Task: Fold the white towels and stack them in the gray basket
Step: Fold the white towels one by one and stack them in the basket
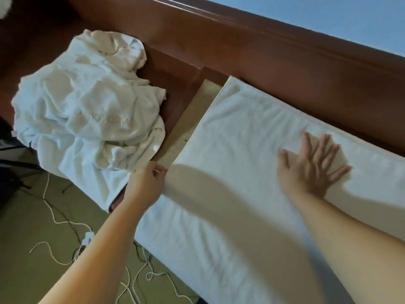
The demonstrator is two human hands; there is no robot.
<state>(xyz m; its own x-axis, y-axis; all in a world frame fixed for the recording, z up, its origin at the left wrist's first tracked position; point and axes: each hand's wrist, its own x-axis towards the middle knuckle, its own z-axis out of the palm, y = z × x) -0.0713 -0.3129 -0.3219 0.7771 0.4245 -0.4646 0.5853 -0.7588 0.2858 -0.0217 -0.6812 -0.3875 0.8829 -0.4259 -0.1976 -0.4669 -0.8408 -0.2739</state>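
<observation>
A white towel lies spread flat across the bed, its far corner near the wooden headboard. My left hand pinches the towel's left edge at the side of the bed. My right hand presses flat on the towel with straight, spread fingers. A crumpled heap of white towels sits to the left on a dark wooden surface. No gray basket is in view.
The brown wooden headboard runs along the far side, with a blue wall behind it. A strip of beige bed base shows between the heap and the spread towel. White cords and dark cables trail over the floor at lower left.
</observation>
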